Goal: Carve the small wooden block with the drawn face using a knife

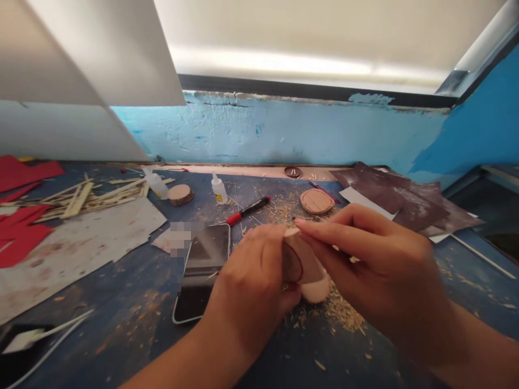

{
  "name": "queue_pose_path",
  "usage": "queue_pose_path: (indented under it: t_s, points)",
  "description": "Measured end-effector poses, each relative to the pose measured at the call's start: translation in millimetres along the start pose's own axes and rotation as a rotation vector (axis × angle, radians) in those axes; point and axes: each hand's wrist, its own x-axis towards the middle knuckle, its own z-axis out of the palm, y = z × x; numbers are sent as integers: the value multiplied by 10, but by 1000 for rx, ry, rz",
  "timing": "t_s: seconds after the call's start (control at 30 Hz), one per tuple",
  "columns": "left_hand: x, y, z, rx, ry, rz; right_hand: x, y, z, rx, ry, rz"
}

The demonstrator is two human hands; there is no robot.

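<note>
Near the middle of the head view, my left hand [255,270] is closed around a pale carved wooden piece [312,267] with a rounded lower end. A dark curved line marks the side of the wood. My right hand [365,254] pinches at the top edge of the piece, thumb and forefinger pressed together. A small dark tip shows at those fingertips, but what they hold is mostly hidden. Wood shavings [344,310] lie on the blue table [133,351] beneath both hands.
Left of my hands lie a phone [194,292] and a red-and-black marker [248,210]. Behind stand a glue bottle [219,189], a wooden disc [180,194] and a marked wood slice [317,201]. Brown sandpaper sheets [417,202] are at right, thin sticks [81,200] at left.
</note>
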Motion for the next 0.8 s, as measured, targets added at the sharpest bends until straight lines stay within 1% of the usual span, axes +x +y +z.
queue_pose_path:
  t_s: [0.13,0.2,0.43,0.67,0.8]
  points:
    - [26,-130,-39,-77,-90,-286,-32,36,-67,-33,-120,37]
    - [36,-175,-56,-96,-122,-342,-61,51,-67,-26,-174,45]
    - [16,-160,-32,-92,-90,-297,-108,31,-65,-30,-212,68]
    - [-4,-162,-9,-65,-42,-255,-157,8,-17,-78,-187,55]
    - [-3,-153,14,-57,-32,-243,-164,12,29,-54,-173,51]
